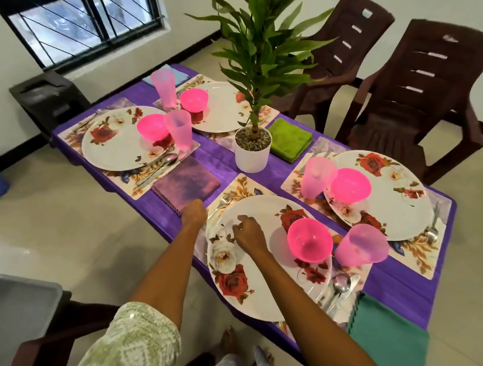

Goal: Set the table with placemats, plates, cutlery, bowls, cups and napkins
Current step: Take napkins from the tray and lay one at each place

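Observation:
Four places are laid on the purple table [397,294], each with a floral placemat, white rose plate, pink bowl and pink cup. My right hand [248,232] hovers over the left part of the nearest plate [256,285], fingers loosely curled and holding nothing. My left hand [194,214] is at the near corner of the purple napkin [186,185], beside the fork [222,203]; its fingers are hidden under the hand. The near bowl [309,239] sits on the plate and the cup [362,245] stands to its right. A spoon [340,285] and a teal napkin [389,341] lie to the right.
A potted plant [252,155] stands mid-table with a green napkin [289,139] beside it. A blue napkin [175,74] lies at the far corner. Two brown chairs [409,102] stand beyond the table. A grey tray [9,310] is at the lower left.

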A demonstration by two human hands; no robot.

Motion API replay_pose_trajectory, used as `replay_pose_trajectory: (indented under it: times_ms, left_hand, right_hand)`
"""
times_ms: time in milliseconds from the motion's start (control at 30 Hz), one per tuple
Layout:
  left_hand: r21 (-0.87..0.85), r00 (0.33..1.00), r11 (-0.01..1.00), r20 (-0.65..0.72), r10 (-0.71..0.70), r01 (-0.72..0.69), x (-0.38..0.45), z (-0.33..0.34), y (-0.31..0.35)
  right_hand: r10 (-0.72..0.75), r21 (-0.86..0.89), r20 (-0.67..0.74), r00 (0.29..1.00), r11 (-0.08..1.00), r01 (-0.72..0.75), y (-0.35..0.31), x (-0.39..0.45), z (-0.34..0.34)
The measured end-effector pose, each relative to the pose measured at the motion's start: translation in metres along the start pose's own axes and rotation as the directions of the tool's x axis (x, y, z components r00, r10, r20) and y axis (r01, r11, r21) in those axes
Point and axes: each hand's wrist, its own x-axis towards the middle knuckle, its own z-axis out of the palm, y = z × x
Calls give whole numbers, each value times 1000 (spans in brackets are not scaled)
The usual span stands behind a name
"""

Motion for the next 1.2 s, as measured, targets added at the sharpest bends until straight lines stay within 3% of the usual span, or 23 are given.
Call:
replay_pose_trajectory:
  times_ms: [133,267,467,600,667,833,1033,1200]
  left_hand:
    - [-91,999,996,-38,-13,10,1,4,-5]
    - [-203,986,978,-168,8,-42,-6,10,-10]
    - [5,858,935,-396,328,-355,-32,24,-18]
    - [18,836,915,-400,375,-402,-60,41,-10]
    - [-42,854,920,-391,343,-389,-71,49,-7]
    - [-349,915,906,-394,91,-240,-85,49,-3]
    - [-384,932,911,-363,3,-153,-125,68,-7]
    - [-488,923,873,-348,-166,-27,-141,83,-9]
  right_hand:
    - [3,19,-14,1000,1000,-3,8,0,1]
    - [-22,8,-54,998,1000,22,18,-1,-4]
    - [-64,61,-157,985,995,75,33,-9,-8]
    - [-66,116,-263,962,988,100,56,-35,-10]
    - [-54,143,-335,941,984,107,70,-53,-14]
    - [-98,154,-458,883,970,188,95,-85,-31]
    - [-89,152,-532,842,968,199,140,-127,-44]
    - [118,207,-562,819,978,1,161,-129,-53]
